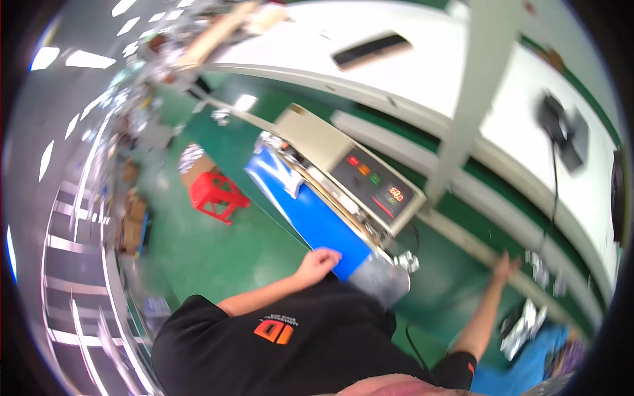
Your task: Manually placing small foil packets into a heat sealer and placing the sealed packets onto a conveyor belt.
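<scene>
**Foil pouches by a sealing machine, seen through blur**

We see small silvery foil pouches (408, 261) lying at the near end of the blue conveyor belt (323, 221) of a band-sealing machine (370, 181). We judge them light, thin, crinkly and slippery, best pinched by a flat edge or corner.

Our left hand (317, 262) rests on the belt's near end, fingers curled; we cannot tell whether it grips anything. Our right hand (505, 267) reaches toward more foil pieces (541, 267) along the green bench (462, 277); motion blur hides how far it is spread.

A red stool (216, 195) stands well apart. The far shelves are smeared, and the lower right corner is hard to make out.
</scene>
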The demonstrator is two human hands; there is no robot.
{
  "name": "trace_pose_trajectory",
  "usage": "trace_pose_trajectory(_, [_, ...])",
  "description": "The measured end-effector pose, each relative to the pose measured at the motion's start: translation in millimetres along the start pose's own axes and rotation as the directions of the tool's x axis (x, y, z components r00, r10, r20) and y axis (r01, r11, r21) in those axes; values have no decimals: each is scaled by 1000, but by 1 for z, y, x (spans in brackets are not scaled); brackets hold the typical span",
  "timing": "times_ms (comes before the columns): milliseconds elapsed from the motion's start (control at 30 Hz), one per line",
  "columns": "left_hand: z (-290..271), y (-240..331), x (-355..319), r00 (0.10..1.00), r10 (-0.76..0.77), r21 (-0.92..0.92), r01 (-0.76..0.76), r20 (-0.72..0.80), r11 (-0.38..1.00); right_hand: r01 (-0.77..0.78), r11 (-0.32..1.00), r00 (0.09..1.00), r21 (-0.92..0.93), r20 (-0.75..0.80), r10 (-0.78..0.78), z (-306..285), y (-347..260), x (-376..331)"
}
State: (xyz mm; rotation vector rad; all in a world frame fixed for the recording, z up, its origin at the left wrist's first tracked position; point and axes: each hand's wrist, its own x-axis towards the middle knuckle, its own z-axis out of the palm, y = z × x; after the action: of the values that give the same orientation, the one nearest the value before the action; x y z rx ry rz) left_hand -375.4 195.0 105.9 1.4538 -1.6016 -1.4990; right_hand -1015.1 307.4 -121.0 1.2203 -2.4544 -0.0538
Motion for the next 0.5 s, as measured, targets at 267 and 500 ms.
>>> trace_pose_trajectory(267, [-22,-18,-80,974,-205,127,217,-102,968,-765,639,506,88,695,510,127,90,88])
trace_pose_trajectory(500, [-2,-7,-73,981,-182,173,169,63,970,-702,674,691,231,450,566,36,37,55])
